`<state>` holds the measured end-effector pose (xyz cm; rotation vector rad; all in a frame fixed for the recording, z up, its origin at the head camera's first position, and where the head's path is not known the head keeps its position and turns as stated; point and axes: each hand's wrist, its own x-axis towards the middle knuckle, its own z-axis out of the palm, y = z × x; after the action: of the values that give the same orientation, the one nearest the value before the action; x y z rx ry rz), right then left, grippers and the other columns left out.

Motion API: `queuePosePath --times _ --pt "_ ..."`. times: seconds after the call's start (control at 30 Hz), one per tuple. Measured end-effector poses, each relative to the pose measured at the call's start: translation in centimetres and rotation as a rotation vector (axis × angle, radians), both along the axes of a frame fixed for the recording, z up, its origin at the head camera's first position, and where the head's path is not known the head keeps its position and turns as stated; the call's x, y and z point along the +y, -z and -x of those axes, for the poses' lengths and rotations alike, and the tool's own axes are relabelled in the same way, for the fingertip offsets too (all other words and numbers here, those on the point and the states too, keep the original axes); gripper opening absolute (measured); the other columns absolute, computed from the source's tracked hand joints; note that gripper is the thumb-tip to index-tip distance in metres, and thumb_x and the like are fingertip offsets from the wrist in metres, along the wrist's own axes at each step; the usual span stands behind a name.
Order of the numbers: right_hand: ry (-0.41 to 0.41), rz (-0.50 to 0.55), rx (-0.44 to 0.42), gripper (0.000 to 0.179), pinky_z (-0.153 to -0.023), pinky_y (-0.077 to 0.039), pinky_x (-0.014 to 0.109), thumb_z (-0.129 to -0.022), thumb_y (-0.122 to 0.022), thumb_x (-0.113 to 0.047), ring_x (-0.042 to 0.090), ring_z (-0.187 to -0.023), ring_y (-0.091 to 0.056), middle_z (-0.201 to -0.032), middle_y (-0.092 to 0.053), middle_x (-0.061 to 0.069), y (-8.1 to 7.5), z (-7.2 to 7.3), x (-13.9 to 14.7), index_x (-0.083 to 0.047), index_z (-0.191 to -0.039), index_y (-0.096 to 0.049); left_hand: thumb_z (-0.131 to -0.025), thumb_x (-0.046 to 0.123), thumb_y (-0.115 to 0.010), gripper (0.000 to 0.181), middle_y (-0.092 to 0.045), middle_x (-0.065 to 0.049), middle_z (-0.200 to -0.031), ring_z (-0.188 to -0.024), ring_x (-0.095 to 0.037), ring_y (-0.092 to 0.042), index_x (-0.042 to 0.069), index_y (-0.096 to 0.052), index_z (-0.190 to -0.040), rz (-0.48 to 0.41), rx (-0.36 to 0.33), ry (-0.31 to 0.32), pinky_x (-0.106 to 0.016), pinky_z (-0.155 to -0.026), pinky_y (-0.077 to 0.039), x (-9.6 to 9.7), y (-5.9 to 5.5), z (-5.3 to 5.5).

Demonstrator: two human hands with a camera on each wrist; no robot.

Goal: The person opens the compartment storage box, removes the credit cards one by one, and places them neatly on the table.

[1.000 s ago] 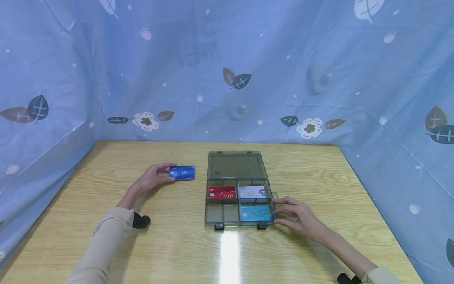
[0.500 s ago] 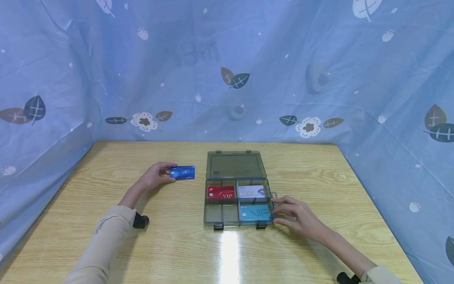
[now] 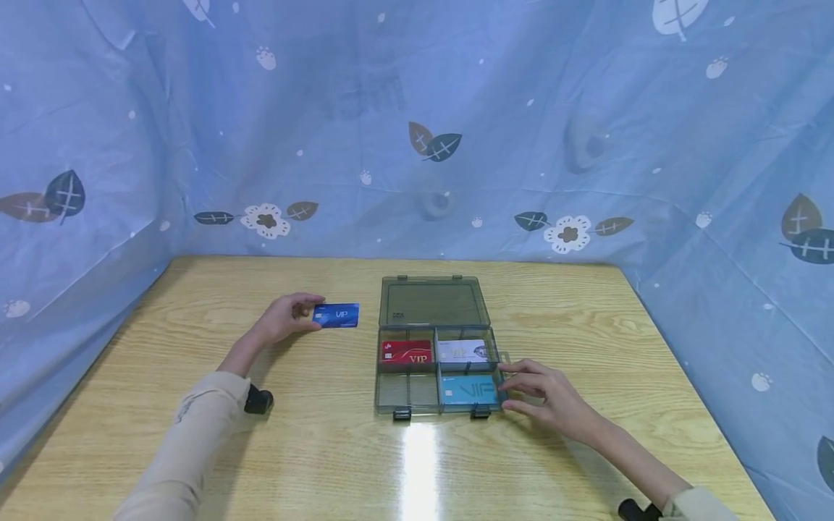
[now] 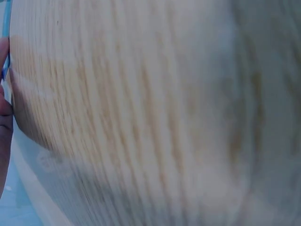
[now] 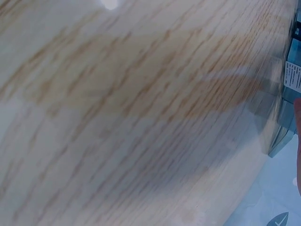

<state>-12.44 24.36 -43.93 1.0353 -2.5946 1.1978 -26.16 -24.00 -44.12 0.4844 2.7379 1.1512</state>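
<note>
My left hand (image 3: 284, 317) pinches a blue VIP card (image 3: 337, 315) by its left end, thumb at the lower edge and a finger at the upper. In the left wrist view only a sliver of the card (image 4: 6, 52) and some fingers show at the left border. My right hand (image 3: 547, 398) touches the right side of a smoky, see-through compartment box (image 3: 407, 394) with relaxed fingers. Inside, a red VIP card (image 3: 407, 352) lies back left, a white one (image 3: 462, 352) back right, a light blue one (image 3: 469, 391) front right. The front left compartment holds no card.
The box's lid (image 3: 433, 304) lies folded back, away from me. Two dark latches (image 3: 402, 414) stick out at the front. A wood-grain table (image 3: 313, 449) bears everything, and a blue patterned cloth (image 3: 365, 145) hangs behind and at both sides.
The left hand and the blue card have shifted very slightly away from me. The right hand and the box stay in place.
</note>
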Motion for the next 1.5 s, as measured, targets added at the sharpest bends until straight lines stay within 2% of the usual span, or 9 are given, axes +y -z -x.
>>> queuePosePath --times 0.27,0.37,0.43,0.57,0.73,1.0,1.13,1.27,1.5 --pt "-0.001 0.007 -0.019 0.016 -0.072 -0.057 0.036 -0.081 -0.076 -0.008 0.028 -0.095 -0.065 -0.116 -0.062 0.015 -0.1 -0.1 -0.1 -0.011 -0.097 -0.072 -0.08 0.004 -0.076 0.054 -0.062 -0.02 -0.119 -0.084 -0.021 -0.053 -0.003 -0.055 -0.13 -0.013 -0.02 -0.025 -0.027 -0.071 -0.045 -0.1 -0.1 0.1" --pt "-0.003 0.008 -0.019 0.017 -0.072 -0.057 0.035 -0.081 -0.076 -0.008 0.028 -0.094 -0.065 -0.116 -0.062 0.015 -0.1 -0.1 -0.1 -0.01 -0.097 -0.072 -0.081 0.006 -0.076 0.055 -0.062 -0.02 -0.115 -0.086 -0.023 -0.055 -0.002 -0.055 -0.131 -0.02 -0.013 -0.044 -0.028 -0.071 -0.047 -0.1 -0.6 -0.1" --pt "-0.005 0.008 -0.02 0.016 -0.073 -0.057 0.035 -0.081 -0.076 -0.008 0.027 -0.094 -0.065 -0.116 -0.062 0.016 0.0 -0.1 -0.1 -0.01 -0.097 -0.072 -0.083 0.006 -0.075 0.054 -0.061 -0.021 -0.114 -0.089 -0.026 -0.057 -0.002 -0.054 -0.132 -0.051 -0.001 -0.056 -0.028 -0.072 -0.049 0.0 -1.2 -0.3" --pt "-0.005 0.01 -0.018 0.016 -0.073 -0.057 0.035 -0.081 -0.076 -0.007 0.027 -0.094 -0.065 -0.115 -0.062 0.016 0.0 0.0 -0.1 -0.01 -0.096 -0.072 -0.086 0.004 -0.071 0.05 -0.058 -0.021 -0.124 -0.101 -0.033 -0.06 -0.002 -0.053 -0.132 -0.147 0.037 -0.056 -0.031 -0.077 -0.053 0.3 -2.5 -1.0" --pt "-0.007 0.019 -0.016 0.016 -0.073 -0.057 0.036 -0.08 -0.076 -0.007 0.029 -0.094 -0.065 -0.115 -0.062 0.017 0.0 0.1 0.0 -0.009 -0.095 -0.072 -0.089 0.003 -0.067 0.044 -0.057 -0.024 -0.129 -0.113 -0.038 -0.057 -0.006 -0.054 -0.13 -0.282 0.03 -0.033 -0.032 -0.085 -0.053 1.2 -3.0 -2.3" --pt "-0.018 0.01 -0.003 0.016 -0.073 -0.057 0.034 -0.08 -0.077 -0.006 0.026 -0.092 -0.066 -0.115 -0.062 0.016 0.2 0.1 -0.1 -0.009 -0.095 -0.072 -0.09 0.002 -0.065 0.043 -0.053 -0.032 -0.128 -0.116 -0.042 -0.053 -0.011 -0.053 -0.129 -0.535 -0.09 -0.048 -0.022 -0.085 -0.051 3.4 -2.8 -4.9" --pt "-0.023 0.008 0.007 0.017 -0.072 -0.057 0.033 -0.08 -0.077 -0.006 0.025 -0.092 -0.066 -0.115 -0.062 0.017 0.3 0.1 -0.1 -0.009 -0.095 -0.072 -0.09 0.002 -0.065 0.043 -0.053 -0.03 -0.128 -0.117 -0.042 -0.053 -0.011 -0.053 -0.129 -0.537 -0.153 -0.058 -0.021 -0.086 -0.051 4.6 -2.7 -6.1" --pt "-0.025 0.015 0.006 0.017 -0.072 -0.057 0.033 -0.079 -0.077 -0.006 0.026 -0.092 -0.066 -0.115 -0.062 0.017 0.3 0.1 -0.1 -0.008 -0.096 -0.071 -0.091 0.006 -0.064 0.041 -0.055 -0.028 -0.127 -0.115 -0.034 -0.058 -0.009 -0.054 -0.129 -0.51 -0.199 -0.057 -0.024 -0.087 -0.051 5.8 -2.7 -7.4" --pt "-0.015 0.011 0.008 0.017 -0.072 -0.057 0.033 -0.079 -0.077 -0.006 0.025 -0.091 -0.066 -0.115 -0.062 0.016 0.3 0.0 -0.1 -0.008 -0.095 -0.071 -0.09 0.011 -0.067 0.048 -0.052 -0.023 -0.135 -0.117 -0.027 -0.058 -0.005 -0.052 -0.133 -0.634 -0.385 -0.038 -0.031 -0.093 -0.049 8.1 -2.3 -9.0"
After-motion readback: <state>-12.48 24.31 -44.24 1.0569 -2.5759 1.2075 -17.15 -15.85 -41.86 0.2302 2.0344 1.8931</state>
